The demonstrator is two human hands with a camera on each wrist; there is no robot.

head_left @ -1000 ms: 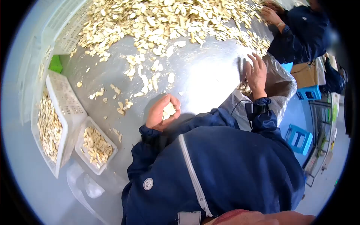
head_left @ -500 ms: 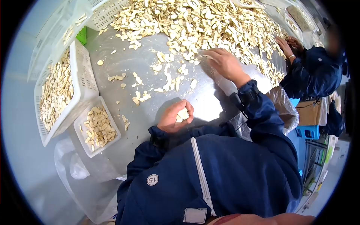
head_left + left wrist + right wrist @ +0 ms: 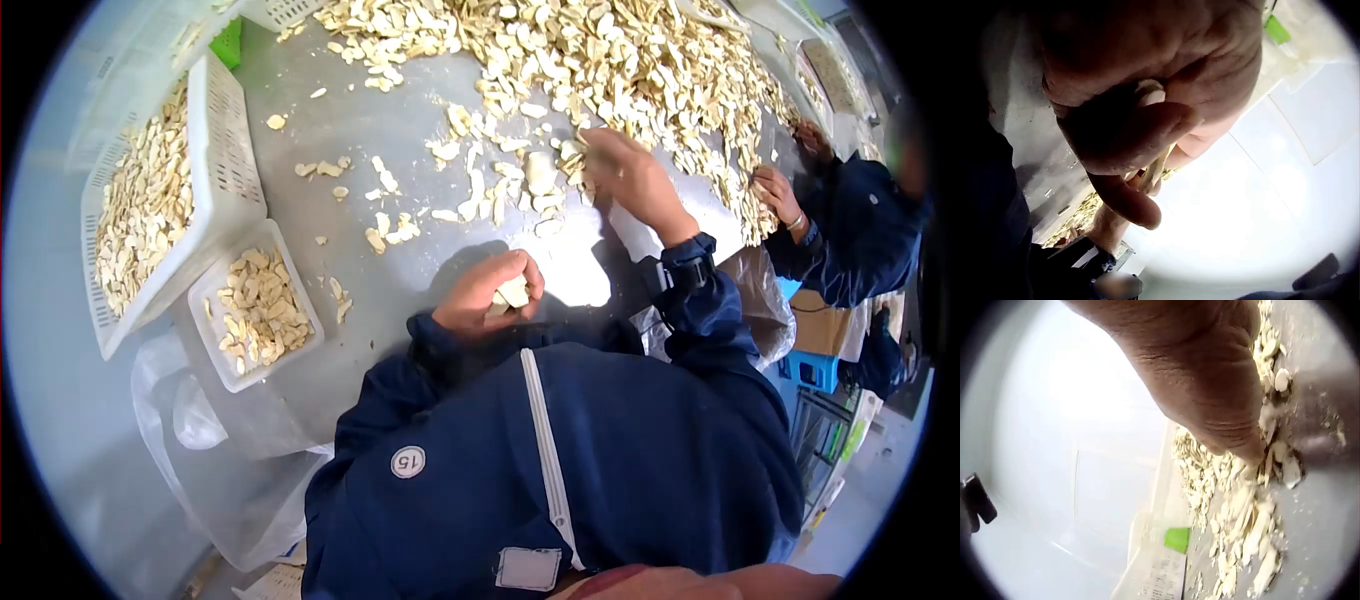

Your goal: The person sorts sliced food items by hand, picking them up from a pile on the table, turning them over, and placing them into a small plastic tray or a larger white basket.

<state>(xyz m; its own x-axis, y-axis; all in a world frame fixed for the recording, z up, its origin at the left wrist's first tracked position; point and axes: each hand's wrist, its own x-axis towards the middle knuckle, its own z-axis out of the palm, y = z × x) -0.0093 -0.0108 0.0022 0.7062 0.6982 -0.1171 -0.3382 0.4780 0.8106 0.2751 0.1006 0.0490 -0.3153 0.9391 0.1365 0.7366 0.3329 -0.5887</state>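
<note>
Pale dried slices (image 3: 620, 70) lie heaped over the far side of a metal table (image 3: 400, 130). Near the body, the left hand (image 3: 490, 295) curls round a few slices (image 3: 513, 292); in the left wrist view that hand (image 3: 1154, 94) has slices (image 3: 1155, 172) between its bent fingers. At the near edge of the heap the right hand (image 3: 640, 185) reaches down with its fingertips among slices. The right wrist view shows this hand (image 3: 1204, 381) touching the slices (image 3: 1254, 519); whether it pinches any is hidden behind the hand.
A white perforated basket (image 3: 225, 150) full of slices stands at the left, with a small white tray (image 3: 310, 310) of slices beside it. A clear plastic bag (image 3: 200, 440) hangs below. Another person's hand (image 3: 780, 195) works at the heap's right side. A lined container (image 3: 765, 300) stands at the right.
The right hand has moved from the table's right side over to the heap's near edge. The left hand keeps its slices. The view has shifted, with the heap appearing farther right.
</note>
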